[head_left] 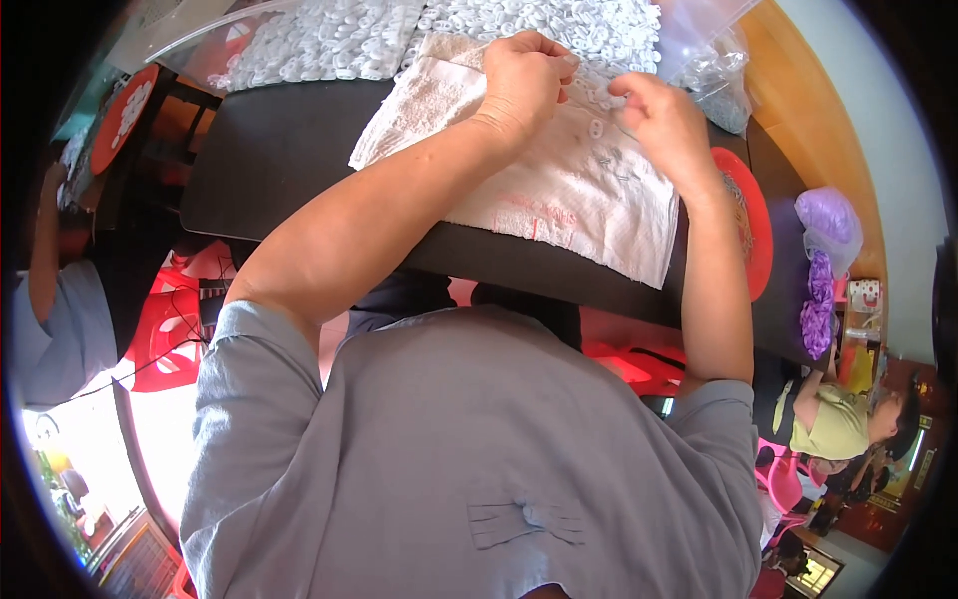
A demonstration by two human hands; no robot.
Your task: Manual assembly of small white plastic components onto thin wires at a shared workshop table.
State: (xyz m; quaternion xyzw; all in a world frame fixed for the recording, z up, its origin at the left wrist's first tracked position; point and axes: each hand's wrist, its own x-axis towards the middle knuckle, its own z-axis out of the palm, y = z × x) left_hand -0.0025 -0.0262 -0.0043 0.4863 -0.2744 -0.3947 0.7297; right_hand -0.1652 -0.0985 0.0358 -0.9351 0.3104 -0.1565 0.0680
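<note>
A white towel with red marks lies over the near edge of the dark table. Above its far part, my left hand is closed, fingertips pinched together; what they hold is too small to make out. My right hand faces it from the right, fingers curled in and thumb close to the index finger, and its grip is also unclear. Between the hands, a small white oval ring rests on the towel, and more white pieces lie near the fingertips. Behind them spreads a heap of similar small white pieces.
A clear plastic bag sits at the far right. Beyond my right forearm is a red round tray with thin strands in it. Purple bags lie farther right. People sit at both sides, one in a yellow-green top.
</note>
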